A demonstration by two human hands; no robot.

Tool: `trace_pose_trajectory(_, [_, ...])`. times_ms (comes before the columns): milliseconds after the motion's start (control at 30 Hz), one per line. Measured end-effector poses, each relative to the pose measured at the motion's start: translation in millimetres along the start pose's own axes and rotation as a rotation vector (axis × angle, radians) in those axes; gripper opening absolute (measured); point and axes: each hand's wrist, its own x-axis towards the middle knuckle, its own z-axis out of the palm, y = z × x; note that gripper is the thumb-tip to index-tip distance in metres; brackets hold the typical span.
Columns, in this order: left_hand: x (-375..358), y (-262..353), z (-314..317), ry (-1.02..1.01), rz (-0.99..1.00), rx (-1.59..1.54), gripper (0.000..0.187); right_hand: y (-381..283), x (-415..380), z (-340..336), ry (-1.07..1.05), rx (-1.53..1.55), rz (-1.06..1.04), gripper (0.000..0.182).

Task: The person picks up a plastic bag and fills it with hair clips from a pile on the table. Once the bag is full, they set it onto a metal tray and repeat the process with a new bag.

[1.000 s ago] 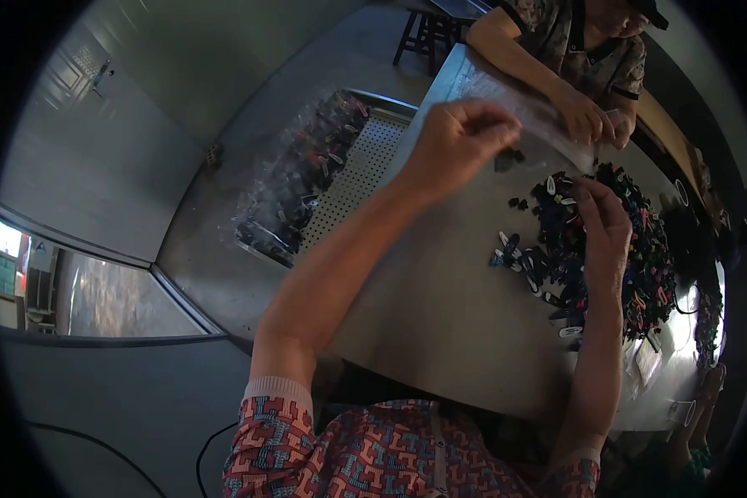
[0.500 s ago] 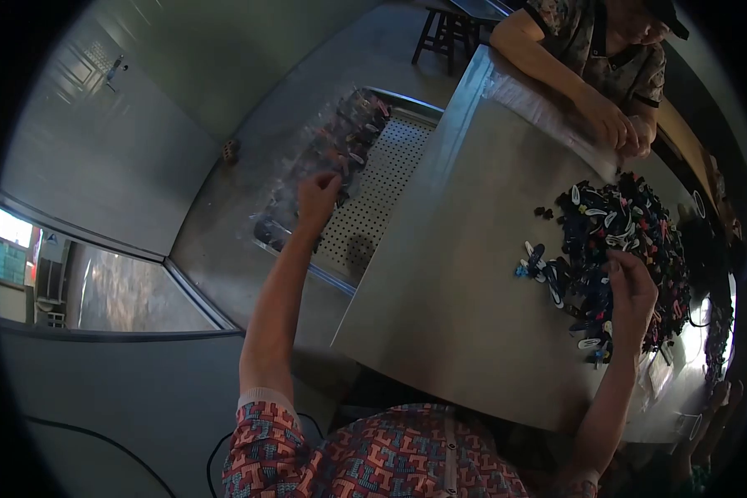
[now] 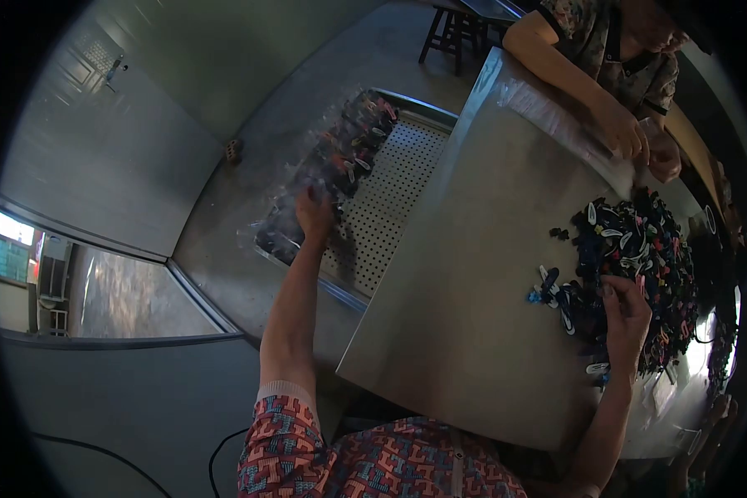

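Note:
My left hand reaches down over clear plastic packets of hair clips along the left side of a metal tray. Its fingers are blurred and partly hidden among the plastic. My right hand is at the near left side of a big heap of hair clips, mostly dark with some white, pink and red ones. Thumb and forefinger of that hand are pinched together at the heap; what lies between them cannot be made out. A few loose clips lie just left of the heap.
The perforated tray sits beside the left edge of the metal table. Across the table, a person's hands handle clear plastic bags. A dark wooden stool stands behind.
My left hand has moved down from above the tray to the packets. My right hand stays at the heap, its fingers lower against the clips. The view has shifted slightly.

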Motion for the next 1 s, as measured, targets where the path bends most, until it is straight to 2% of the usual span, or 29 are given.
trace_pose_trajectory(67, [-1,21,-13,0.138,0.155,-0.085,0.050,2,0,0,0.007,-0.006,-0.011,0.016])
trace_pose_trajectory(100, [-2,31,-21,0.135,0.153,-0.081,0.050,3,-1,0,0.004,-0.005,-0.007,0.016])
trace_pose_trajectory(167, [-6,46,-36,0.183,0.341,-0.022,0.046,4,0,0,0.008,-0.029,-0.023,0.016])
trace_pose_trajectory(200, [-10,46,-37,0.182,0.339,-0.020,0.046,4,0,1,0.006,-0.029,-0.021,0.016])
trace_pose_trajectory(267, [-24,46,-42,0.027,0.586,0.152,0.042,4,0,2,-0.009,0.007,0.012,0.015])
trace_pose_trajectory(300, [-34,45,-42,0.026,0.585,0.153,0.042,4,-1,3,-0.010,0.008,0.013,0.015])
trace_pose_trajectory(367, [-53,38,-36,-0.311,0.738,0.345,0.036,3,-1,5,-0.018,-0.040,0.007,0.015])
trace_pose_trajectory(400, [-59,32,-32,-0.312,0.738,0.346,0.036,3,-1,5,-0.018,-0.040,0.008,0.015])
trace_pose_trajectory(467, [-66,22,-24,-0.451,0.690,0.678,0.040,1,-1,4,-0.001,-0.091,-0.052,0.014])
trace_pose_trajectory(500, [-68,14,-20,-0.451,0.689,0.678,0.040,0,0,3,-0.002,-0.091,-0.053,0.014])
trace_pose_trajectory(567, [-68,-1,-15,-0.260,0.787,0.666,0.029,-4,0,1,0.023,-0.272,-0.133,0.015])
trace_pose_trajectory(600, [-68,-2,-17,-0.262,0.788,0.667,0.029,-4,1,0,0.024,-0.272,-0.131,0.015])
trace_pose_trajectory(667, [-66,-3,-21,-0.287,0.740,0.673,0.032,-3,4,-2,0.010,-0.517,-0.339,0.016])
trace_pose_trajectory(800, [-67,-8,-24,-0.283,0.735,0.645,0.037,-12,1,1,0.029,-0.424,-0.272,0.017])
trace_pose_trajectory(1000, [-74,-10,-24,-0.280,0.717,0.666,0.043,-13,2,-4,0.041,-0.514,-0.379,0.016])
